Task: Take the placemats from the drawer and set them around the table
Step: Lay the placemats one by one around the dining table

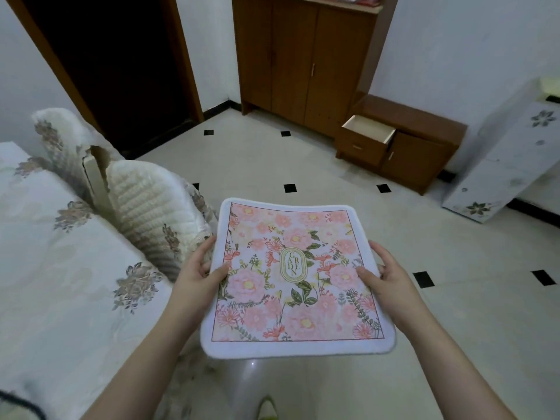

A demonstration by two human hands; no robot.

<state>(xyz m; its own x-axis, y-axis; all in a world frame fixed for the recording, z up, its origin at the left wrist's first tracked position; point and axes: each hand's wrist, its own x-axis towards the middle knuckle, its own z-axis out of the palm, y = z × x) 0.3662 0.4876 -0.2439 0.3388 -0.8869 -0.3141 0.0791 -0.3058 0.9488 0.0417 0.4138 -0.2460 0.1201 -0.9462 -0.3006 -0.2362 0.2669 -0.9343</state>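
Observation:
A pink floral placemat with a white border and a "GARDEN" oval in its middle is held flat in front of me, above the floor. My left hand grips its left edge, thumb on top. My right hand grips its right edge the same way. I cannot tell whether more mats lie beneath the top one. The open drawer of a low wooden cabinet sits across the room and looks empty. The table with a floral cloth is at my left.
A chair with a padded cream cover stands against the table, close to the mat's left edge. A tall wooden cupboard and a dark doorway are at the back. A white floral cabinet stands at the right. The floor is tiled.

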